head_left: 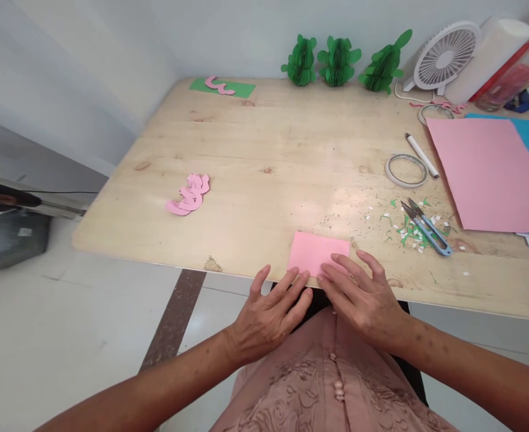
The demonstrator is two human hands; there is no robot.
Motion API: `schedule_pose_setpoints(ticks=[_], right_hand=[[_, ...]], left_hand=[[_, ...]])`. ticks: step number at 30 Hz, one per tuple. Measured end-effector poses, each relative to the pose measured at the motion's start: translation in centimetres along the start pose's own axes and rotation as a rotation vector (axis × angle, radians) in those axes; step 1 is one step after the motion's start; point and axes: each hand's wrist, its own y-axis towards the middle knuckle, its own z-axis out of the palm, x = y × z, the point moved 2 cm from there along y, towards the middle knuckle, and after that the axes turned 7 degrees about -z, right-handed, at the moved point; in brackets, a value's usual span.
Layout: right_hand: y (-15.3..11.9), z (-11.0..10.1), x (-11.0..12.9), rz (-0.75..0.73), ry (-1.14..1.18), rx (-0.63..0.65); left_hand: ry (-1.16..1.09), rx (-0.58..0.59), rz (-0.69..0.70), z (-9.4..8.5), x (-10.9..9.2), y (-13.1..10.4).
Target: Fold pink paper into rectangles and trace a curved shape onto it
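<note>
Evidently, we have the tabletop before us, with the large pink sheet uncut at its right side. Our right hand has its fingers spread, their tips resting on the near right part of the small pink paper; our left hand is likewise loosely spread, fingertips at the near left edge. Neither grip closes around anything. Along the wall stand three green paper figures, which we judge finished. The small pink paper lies flat at the near edge, straight-sided, so we take it to be at an early stage, any shaping not yet done. Well off to the left, the curved pink cutouts look already cut. The snips lie unused at right, among tiny green and white scraps.
</note>
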Motion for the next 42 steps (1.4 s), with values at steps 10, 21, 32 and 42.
schedule_pose_setpoints(ticks=[10, 21, 32, 42], right_hand=[[-2.9, -1.1, -0.3, 0.064, 0.000, 0.022], [-3.2, -2.7, 0.5, 0.163, -0.025, -0.074], [1.1, 2.1, 2.2, 0.108, -0.010, 0.003], [-2.1, -0.2, 1.3, 0.177, -0.019, 0.038]], left_hand=[[0.066, 0.024, -0.075, -0.6, 1.2, -1.6], [-0.011, -0.008, -0.164, -0.9, 1.0, -1.4], [-0.092, -0.041, -0.125, 0.6, -0.3, -0.4], [-0.062, -0.048, -0.168, 0.0, 0.9, -0.8]])
